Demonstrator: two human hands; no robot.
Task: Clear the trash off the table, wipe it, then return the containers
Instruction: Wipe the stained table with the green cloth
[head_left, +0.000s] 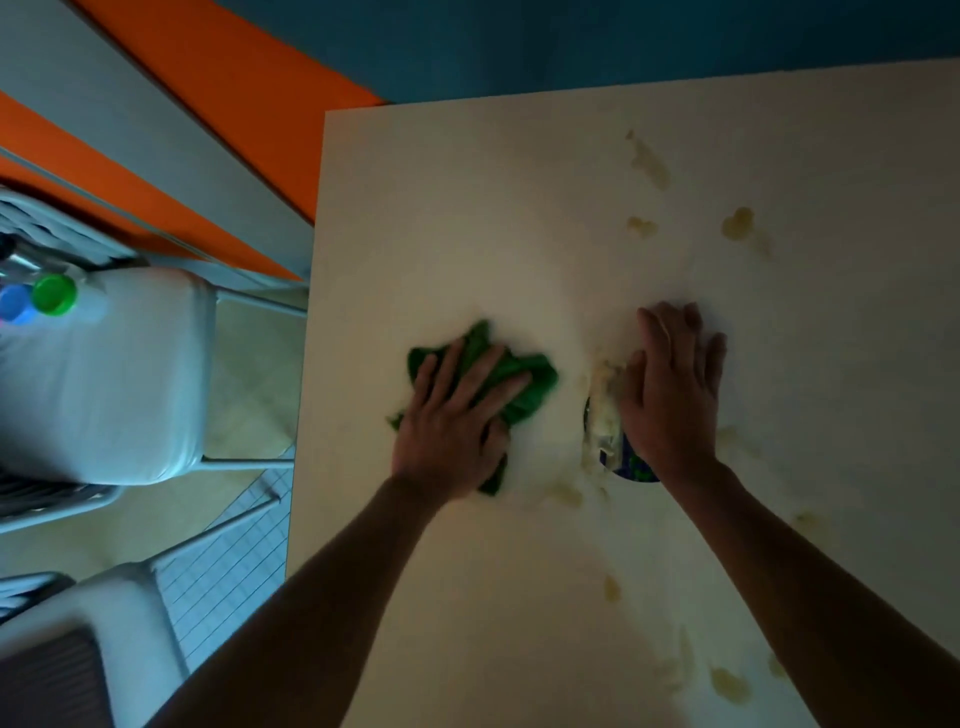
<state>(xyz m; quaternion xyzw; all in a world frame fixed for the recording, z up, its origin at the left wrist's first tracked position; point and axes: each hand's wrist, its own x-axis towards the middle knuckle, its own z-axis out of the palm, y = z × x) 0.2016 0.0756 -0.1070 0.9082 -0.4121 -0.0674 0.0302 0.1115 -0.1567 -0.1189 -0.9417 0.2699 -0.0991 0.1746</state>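
Table (519, 208), left hand (457, 421) pressing green cloth (524, 384)

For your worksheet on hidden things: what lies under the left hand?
A crumpled green cloth lies under the left hand, flat fingers pressing it on the table. Whatever is beneath the cloth is covered.

Open tabletop (519, 208) along the far edge, yellowish smears (737, 223) scattered right, green cloth (535, 379) mid-left, chair (104, 379) beside the left edge

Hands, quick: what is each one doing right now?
Left hand: open, fingers flat, pressing the green cloth on the table.
Right hand: open, flat over a mushy pile.
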